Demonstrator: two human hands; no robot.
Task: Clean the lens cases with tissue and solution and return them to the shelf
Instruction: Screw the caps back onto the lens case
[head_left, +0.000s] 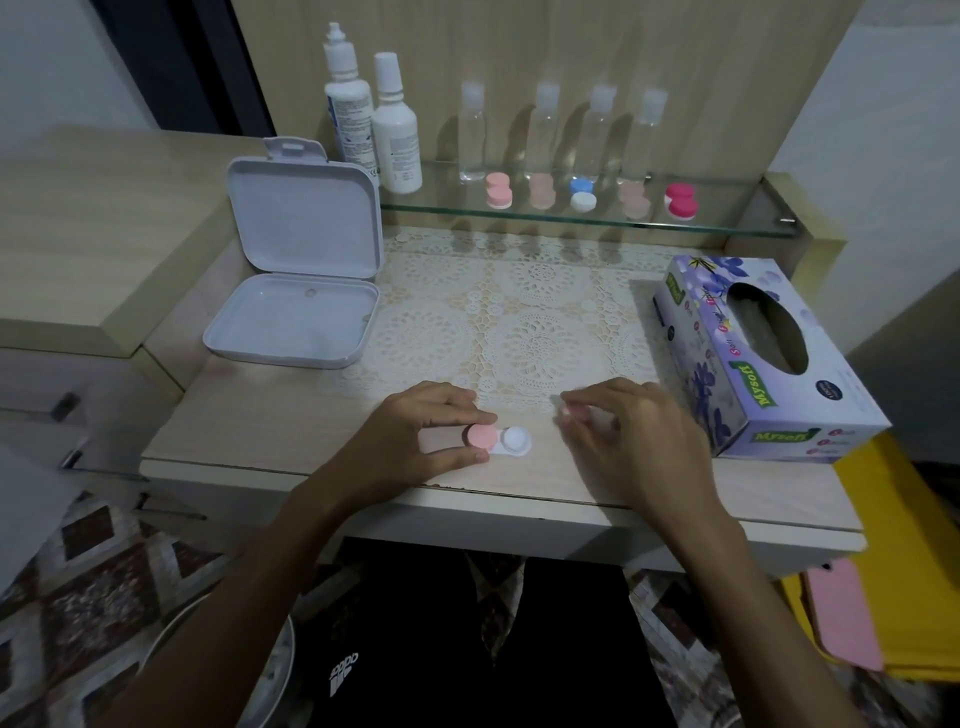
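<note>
A white lens case (511, 442) lies near the table's front edge, with a pink cap (482, 435) on its left well and its right well uncovered. My left hand (415, 434) pinches the capped left end between thumb and forefinger. To the right, my right hand (628, 431) hovers with its fingertips pinching a small pale pink cap (571, 410), partly hidden. Several more lens cases (582, 195) stand on the glass shelf (727, 221) at the back. Two white solution bottles (374, 119) stand at the shelf's left end. A tissue box (769, 364) sits on the right.
An open white plastic box (296, 291) stands at the table's left. Several clear small bottles (545, 130) line the back of the shelf. A lace mat (519, 312) covers the tabletop's middle. A pink phone (841, 613) lies on yellow cloth at lower right.
</note>
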